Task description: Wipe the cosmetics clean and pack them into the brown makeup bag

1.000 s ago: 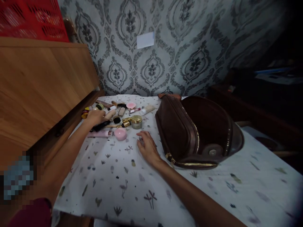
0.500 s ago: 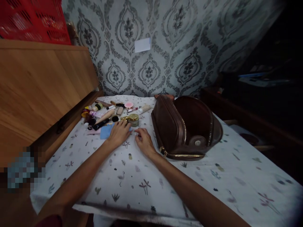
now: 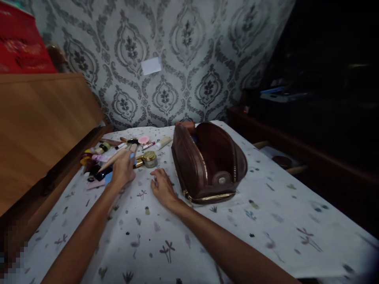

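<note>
My left hand (image 3: 122,170) is closed round a flat light-blue piece (image 3: 108,178), a cloth or a packet, which shows on both sides of the fingers. It is at the near edge of a group of cosmetics. My right hand (image 3: 162,187) rests on the tablecloth with loosely bent fingers, thumb apart, holding nothing. Just beyond it stands a gold-lidded jar (image 3: 150,159), beside a small gold-capped item (image 3: 138,162). To the right, a brown toiletry bag (image 3: 189,165) sits unzipped, its dark inside partly visible.
Behind my left hand lie a cream tube (image 3: 163,142), a pink round compact (image 3: 143,140), a yellow-and-red jar (image 3: 85,158) and several other cosmetics. A wooden cabinet (image 3: 44,118) with a red basket (image 3: 23,43) borders the left. The patterned wall (image 3: 189,59) closes the back.
The view has turned right, so everything sits further left. My left hand has closed on the light-blue piece and raised part of it. The right hand has stayed beside the jar.
</note>
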Motion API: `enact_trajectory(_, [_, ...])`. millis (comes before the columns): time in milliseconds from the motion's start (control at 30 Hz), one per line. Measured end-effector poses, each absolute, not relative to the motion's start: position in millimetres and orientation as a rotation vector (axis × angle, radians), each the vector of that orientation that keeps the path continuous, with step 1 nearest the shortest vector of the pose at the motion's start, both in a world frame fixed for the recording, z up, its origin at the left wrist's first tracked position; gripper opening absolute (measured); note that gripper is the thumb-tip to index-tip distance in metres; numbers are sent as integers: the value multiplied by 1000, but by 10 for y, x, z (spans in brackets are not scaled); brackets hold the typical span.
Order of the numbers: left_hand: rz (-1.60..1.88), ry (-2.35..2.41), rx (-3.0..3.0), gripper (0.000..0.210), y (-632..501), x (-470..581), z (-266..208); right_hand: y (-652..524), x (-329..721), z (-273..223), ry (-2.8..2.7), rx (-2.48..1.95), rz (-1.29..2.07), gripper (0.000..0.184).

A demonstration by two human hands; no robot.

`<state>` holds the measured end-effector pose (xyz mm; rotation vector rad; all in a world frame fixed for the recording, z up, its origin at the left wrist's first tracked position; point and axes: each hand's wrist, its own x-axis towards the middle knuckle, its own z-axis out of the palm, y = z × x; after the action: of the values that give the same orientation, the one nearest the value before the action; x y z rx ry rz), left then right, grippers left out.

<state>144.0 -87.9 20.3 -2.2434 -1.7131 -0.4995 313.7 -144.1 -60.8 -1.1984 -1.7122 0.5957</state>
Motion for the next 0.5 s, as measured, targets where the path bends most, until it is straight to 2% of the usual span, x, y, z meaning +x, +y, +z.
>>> enact_trajectory(133, [-676,-1518,-2356,38,-740,1661,271,-1438,3110,-600,-1706,-1221,598,31])
enact_trajectory(300, [-462,-1490,-2510,34,-622,2032,100,-1432,3093,-600,-1664,-1237,610,31])
enact_trajectory(500, [-417,-1621,-2412,33,-669,2164,54,-1395,3080,-611,-1583,-1249,615,55])
